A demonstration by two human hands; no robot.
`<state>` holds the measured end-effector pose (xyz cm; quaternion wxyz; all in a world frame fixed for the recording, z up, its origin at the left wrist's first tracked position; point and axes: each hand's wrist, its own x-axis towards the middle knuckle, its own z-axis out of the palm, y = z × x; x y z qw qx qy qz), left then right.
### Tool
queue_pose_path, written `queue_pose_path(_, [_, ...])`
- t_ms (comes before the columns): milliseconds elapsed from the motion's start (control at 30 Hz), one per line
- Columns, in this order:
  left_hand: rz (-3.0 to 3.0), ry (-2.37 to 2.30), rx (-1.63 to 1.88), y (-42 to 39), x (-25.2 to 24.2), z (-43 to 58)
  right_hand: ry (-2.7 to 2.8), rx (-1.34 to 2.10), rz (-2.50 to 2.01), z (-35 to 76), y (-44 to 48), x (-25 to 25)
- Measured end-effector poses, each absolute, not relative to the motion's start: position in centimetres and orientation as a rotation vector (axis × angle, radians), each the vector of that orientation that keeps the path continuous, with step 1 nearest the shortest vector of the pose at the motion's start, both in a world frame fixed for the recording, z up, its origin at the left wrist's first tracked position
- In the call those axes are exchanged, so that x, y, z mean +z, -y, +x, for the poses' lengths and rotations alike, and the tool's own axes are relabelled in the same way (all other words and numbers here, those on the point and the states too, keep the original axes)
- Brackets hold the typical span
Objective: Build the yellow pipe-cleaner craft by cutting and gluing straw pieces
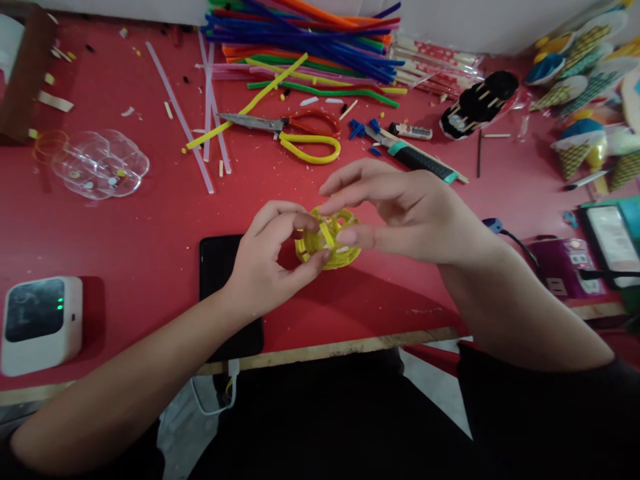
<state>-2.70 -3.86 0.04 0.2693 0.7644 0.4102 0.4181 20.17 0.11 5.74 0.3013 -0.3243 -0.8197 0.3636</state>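
Note:
Both my hands meet over the middle of the red table (125, 233), working on a small yellow woven ring (327, 248) made of pipe cleaner. My left hand (270, 257) pinches its left side, fingers curled round it. My right hand (395, 210) holds the right side, thumb under the rim and fingers arched over the top. The ring sits just above the table surface.
A black phone (220, 273) lies under my left wrist. Scissors with red and yellow handles (295, 133), a utility knife (415, 157), a heap of coloured pipe cleaners (320, 40), a clear plastic tray (100, 163) and a white device (40, 323) lie around.

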Motion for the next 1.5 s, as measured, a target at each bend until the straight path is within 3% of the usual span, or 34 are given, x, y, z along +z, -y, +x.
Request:
queue_pose_path(267, [2.116,-1.1,1.123,3.8,0.1,-3.0,2.264,0.416,-0.782,20.5,1.7,5.4])
queue_pose_path(400, [2.166,-1.11,1.121,3.8,0.1,-3.1,2.304,0.306,-0.786,20.7,2.4,4.3])
queue_pose_path(1000, [2.139,-1.099,1.135,3.8,0.0,-3.0,2.174,0.295,-0.761,20.1,2.2,2.3])
queue_pose_path(1500, [1.96,-1.215,1.177,3.9,-0.9,-2.9,1.885,0.47,-1.038,19.6,2.9,0.0])
